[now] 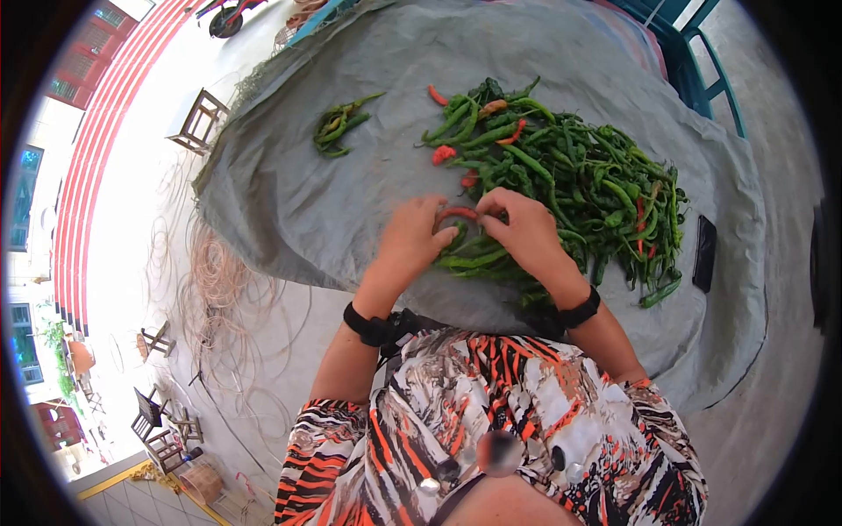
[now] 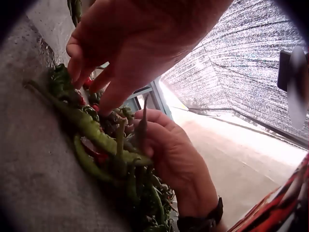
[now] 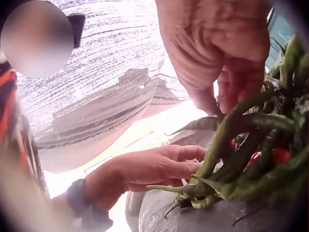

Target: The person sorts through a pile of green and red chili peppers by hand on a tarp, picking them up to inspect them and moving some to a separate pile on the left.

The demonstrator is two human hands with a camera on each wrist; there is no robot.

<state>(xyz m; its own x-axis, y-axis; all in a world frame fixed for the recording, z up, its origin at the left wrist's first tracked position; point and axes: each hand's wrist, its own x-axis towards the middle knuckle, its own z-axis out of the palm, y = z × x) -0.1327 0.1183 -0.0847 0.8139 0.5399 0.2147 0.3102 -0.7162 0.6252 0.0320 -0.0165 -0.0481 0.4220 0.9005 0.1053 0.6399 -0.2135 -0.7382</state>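
A curved red chili pepper (image 1: 458,212) lies between the two hands at the near left edge of a heap of green peppers (image 1: 605,188). My right hand (image 1: 526,235) pinches its right end between thumb and fingers. Around its other end is my left hand (image 1: 405,237), thumb and fingers spread apart and fingertips close to the pepper. In the left wrist view, the left hand (image 2: 130,53) reaches down over long green peppers (image 2: 91,128). From the right wrist view, a green pepper (image 3: 217,140) partly hides the right hand's (image 3: 224,58) fingertips.
A grey cloth (image 1: 289,193) covers the work surface. Toward its far left lies a small separate pile of green peppers (image 1: 338,127). A black phone (image 1: 704,254) rests right of the heap. Teal chair (image 1: 715,74) at far right; wooden stool (image 1: 200,121) beyond the cloth's left edge.
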